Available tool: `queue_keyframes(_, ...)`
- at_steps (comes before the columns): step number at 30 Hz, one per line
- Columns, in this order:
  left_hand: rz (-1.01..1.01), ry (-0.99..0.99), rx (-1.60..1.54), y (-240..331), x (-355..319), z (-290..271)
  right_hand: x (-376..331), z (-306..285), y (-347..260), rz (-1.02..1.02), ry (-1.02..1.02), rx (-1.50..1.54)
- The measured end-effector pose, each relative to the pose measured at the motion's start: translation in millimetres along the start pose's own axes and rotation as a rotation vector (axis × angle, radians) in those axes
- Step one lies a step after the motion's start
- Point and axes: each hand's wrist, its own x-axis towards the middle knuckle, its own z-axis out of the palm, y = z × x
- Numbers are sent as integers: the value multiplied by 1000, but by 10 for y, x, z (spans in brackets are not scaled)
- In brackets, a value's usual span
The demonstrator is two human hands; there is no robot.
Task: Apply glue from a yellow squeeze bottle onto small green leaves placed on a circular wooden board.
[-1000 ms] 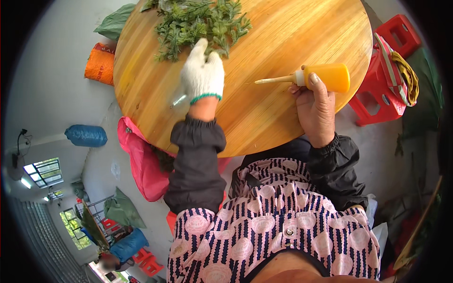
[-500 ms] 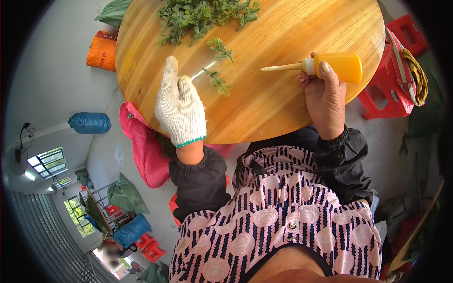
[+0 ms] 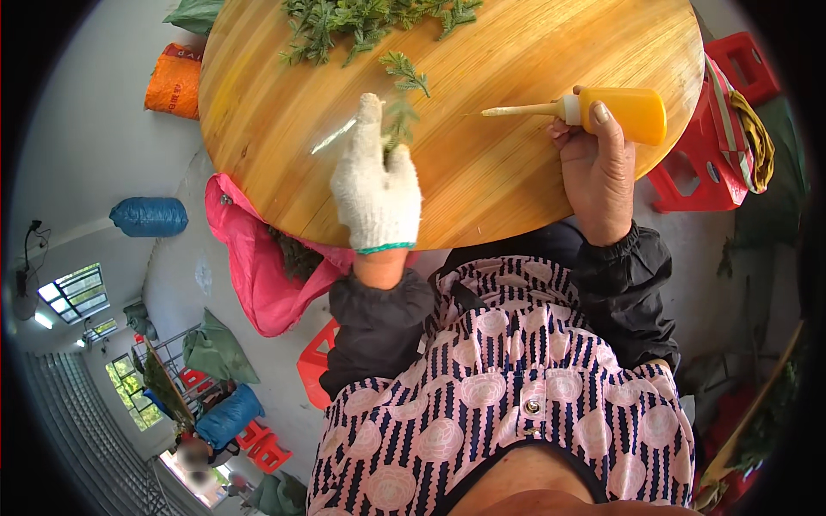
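**Head view: a green sprig in my glove, a squeeze bottle in my bare hand**

Head view looks straight down on a round wooden table [image 3: 516,172], its top smooth, with pale grain running in long bands. My left hand [image 3: 376,185] wears a white knitted glove with a nubbly weave and a thin green band at the cuff. Its fingers [image 3: 370,116] are pressed together around a feathery green sprig [image 3: 401,112], which lies against the wood and pokes out past the fingertips, fine and fern-like. A thin, clear strip [image 3: 334,136] glints on the wood just left of the glove; I cannot tell what it is.

My right hand [image 3: 600,168] is bare, its fingers curled tight around an orange plastic squeeze bottle [image 3: 632,114], held on its side just above the wood. The body is soft and rounded, and a long cream nozzle [image 3: 520,110] tapers toward the sprig without touching it.

At the far edge lies a loose heap of green sprigs [image 3: 370,19], bushy and tangled. A pink cloth bag [image 3: 258,267] hangs limp beside the near-left rim, and a red plastic stool [image 3: 701,172] stands on my right
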Motion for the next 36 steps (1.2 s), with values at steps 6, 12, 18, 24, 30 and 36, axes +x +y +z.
queue_keyframes(6,234,-201,107,-151,234,-406,-7,32,-24,-8,20,47)
queue_keyframes(12,353,160,27,-194,38,-354,-4,29,-27,5,-7,38)
queue_keyframes(18,133,345,-262,23,-230,-119,-16,1,-25,-9,-16,29)
queue_keyframes(24,113,107,-146,-100,-390,-101,-57,-1,-25,7,-83,-67)
queue_keyframes(30,133,114,38,-141,-516,-97,-58,15,-53,6,-62,-17)
queue_keyframes(36,174,170,60,-66,-470,-63,-209,90,-6,38,-145,-137)
